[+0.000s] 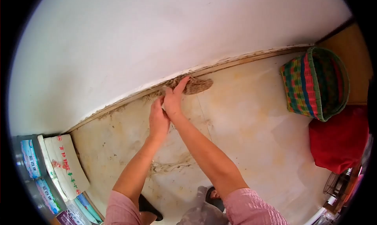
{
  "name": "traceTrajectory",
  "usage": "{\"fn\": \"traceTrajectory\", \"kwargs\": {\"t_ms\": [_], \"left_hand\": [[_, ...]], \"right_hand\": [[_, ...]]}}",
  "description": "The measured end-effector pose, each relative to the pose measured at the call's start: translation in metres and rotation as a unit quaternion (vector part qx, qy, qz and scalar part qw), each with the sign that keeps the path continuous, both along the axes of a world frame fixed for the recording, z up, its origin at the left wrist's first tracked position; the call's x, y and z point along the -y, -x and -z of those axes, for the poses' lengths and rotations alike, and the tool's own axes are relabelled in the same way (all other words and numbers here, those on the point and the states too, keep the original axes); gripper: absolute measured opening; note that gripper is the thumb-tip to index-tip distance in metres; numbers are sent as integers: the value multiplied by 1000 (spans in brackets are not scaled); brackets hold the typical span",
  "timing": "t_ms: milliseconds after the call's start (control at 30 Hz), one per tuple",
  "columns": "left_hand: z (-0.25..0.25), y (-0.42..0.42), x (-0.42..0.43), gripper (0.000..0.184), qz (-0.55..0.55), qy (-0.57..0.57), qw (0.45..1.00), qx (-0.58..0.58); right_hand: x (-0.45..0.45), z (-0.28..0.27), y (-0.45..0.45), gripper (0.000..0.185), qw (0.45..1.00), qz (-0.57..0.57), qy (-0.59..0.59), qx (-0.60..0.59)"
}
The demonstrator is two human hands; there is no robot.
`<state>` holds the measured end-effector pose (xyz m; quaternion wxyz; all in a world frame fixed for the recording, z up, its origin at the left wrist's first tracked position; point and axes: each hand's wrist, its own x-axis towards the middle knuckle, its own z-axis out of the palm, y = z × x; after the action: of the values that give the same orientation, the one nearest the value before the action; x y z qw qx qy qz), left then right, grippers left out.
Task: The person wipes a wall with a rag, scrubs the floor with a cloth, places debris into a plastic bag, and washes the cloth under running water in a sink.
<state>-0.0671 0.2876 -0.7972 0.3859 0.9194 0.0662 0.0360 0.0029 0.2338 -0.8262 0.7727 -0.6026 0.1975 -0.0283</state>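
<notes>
At the foot of the white wall, my right hand reaches forward, its fingers on the left end of a brown, rough-textured oval piece. Its kind I cannot make out, and my fingers cover part of it. Just below and to the left, my left hand is closed, its fingertips close against my right hand. Anything inside those fingers is hidden. Greyish brown fibrous debris lies along the wall's edge beside my hands.
A colourful woven basket lies tipped at the right, above a red cloth-like bundle. Packages and plastic-wrapped packs stand at the left. The pale floor carries stains and a dirt patch. My feet are below.
</notes>
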Motion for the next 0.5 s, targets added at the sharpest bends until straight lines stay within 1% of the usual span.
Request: {"fn": "traceTrajectory", "kwargs": {"t_ms": [33,67,167,200,233,300,367,433,467,500], "left_hand": [[2,1,-9,47,-26,9,1000,9],[14,6,-21,45,-36,-27,997,69],[-5,14,-24,42,-167,67,982,53],[-9,15,-24,39,-159,139,974,78],[-4,18,-27,38,-119,174,977,36],[14,22,-33,38,-40,242,968,-45],[0,24,-7,37,-3,279,957,-74],[12,24,13,36,16,299,951,-79],[13,22,23,36,15,294,952,-87],[13,20,32,35,15,290,952,-95]], "right_hand": [[-8,-4,5,73,1000,-7,7,-7],[-5,-6,9,68,999,-24,-41,-18],[18,-15,27,51,983,-75,-164,-36],[21,-19,40,46,976,-92,-196,-31],[23,-22,53,41,967,-109,-229,-29],[45,-25,71,35,979,-56,-197,-4],[87,-47,74,29,983,-16,-177,37],[129,-44,69,31,987,42,-104,112],[150,-37,63,35,994,38,11,106],[167,-25,54,40,986,35,127,101]]}}
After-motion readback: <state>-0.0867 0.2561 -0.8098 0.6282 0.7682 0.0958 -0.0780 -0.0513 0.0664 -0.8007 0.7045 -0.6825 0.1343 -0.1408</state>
